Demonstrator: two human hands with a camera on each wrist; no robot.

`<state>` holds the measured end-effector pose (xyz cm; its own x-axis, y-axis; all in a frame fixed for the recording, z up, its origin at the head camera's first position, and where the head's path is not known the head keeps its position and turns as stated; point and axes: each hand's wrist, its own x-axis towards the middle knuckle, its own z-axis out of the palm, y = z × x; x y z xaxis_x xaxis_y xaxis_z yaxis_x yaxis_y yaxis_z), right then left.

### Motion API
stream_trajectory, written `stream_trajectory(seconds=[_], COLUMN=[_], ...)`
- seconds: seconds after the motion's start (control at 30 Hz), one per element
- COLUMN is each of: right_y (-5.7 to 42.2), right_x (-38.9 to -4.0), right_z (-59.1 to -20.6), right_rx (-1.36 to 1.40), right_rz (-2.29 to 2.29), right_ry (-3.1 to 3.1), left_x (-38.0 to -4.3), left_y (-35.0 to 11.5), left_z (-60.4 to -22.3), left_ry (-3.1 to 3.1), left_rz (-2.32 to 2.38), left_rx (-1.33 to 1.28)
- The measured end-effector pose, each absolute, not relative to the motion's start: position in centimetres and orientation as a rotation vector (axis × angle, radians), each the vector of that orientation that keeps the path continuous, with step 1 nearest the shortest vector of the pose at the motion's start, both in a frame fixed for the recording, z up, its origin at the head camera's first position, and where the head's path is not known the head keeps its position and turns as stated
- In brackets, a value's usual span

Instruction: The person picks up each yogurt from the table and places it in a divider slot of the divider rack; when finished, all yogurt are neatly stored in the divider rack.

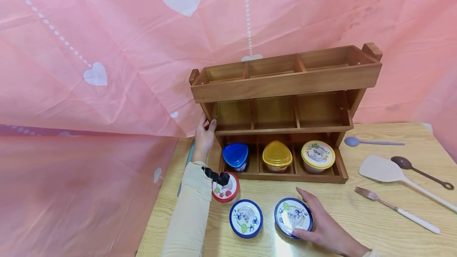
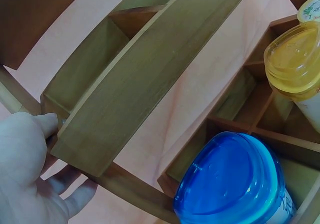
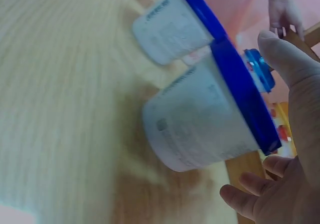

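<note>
My left hand (image 1: 204, 140) grips the left side post of a three-tier wooden rack (image 1: 285, 86). In the left wrist view the thumb lies in front of the post and the fingers (image 2: 80, 196) curl behind it. On the right, my right hand (image 1: 319, 219) is spread beside a blue-lidded tub (image 1: 293, 217), its thumb overlapping the lid's edge in the head view. In the right wrist view this tub (image 3: 195, 119) stands upright on the table, with the fingers loosely bent and apart from it. A second blue-lidded tub (image 1: 246, 218) stands to its left.
A red-lidded tub (image 1: 225, 187) sits partly behind the left wrist strap. The rack's bottom tier holds a blue-lidded cup (image 1: 235, 156), a yellow-lidded cup (image 1: 277, 154) and a yellow-rimmed tub (image 1: 317, 156). At right lie a purple spoon (image 1: 371, 142), spatula (image 1: 382, 168), brown spoon (image 1: 403, 163) and fork (image 1: 396, 208).
</note>
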<state>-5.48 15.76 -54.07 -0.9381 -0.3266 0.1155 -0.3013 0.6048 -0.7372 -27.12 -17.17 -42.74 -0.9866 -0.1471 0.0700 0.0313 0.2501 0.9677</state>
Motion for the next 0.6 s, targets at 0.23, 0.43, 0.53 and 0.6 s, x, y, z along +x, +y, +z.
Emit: stream_trajectory(seconds=[0.23, 0.43, 0.53, 0.6], right_y=[15.41, 15.51, 15.52, 15.47], right_x=[-4.87, -4.97, -4.90, -4.81], right_z=[-54.63, -54.37, -54.48, -54.63], right_rx=[-0.497, -0.344, -0.289, -0.231], right_rz=[-1.291, -1.312, -1.289, -1.287], right_ry=[2.715, 2.473, 2.395, 2.360], left_x=[-27.08, -27.07, -27.05, -27.08], left_y=[-17.14, -17.14, -17.16, -17.14], left_z=[-42.68, -42.72, -42.79, -42.83], left_ry=[-2.368, -2.372, -2.373, -2.366], left_rz=[-1.830, -1.834, -1.833, -1.836], left_rx=[0.114, 0.121, 0.129, 0.116])
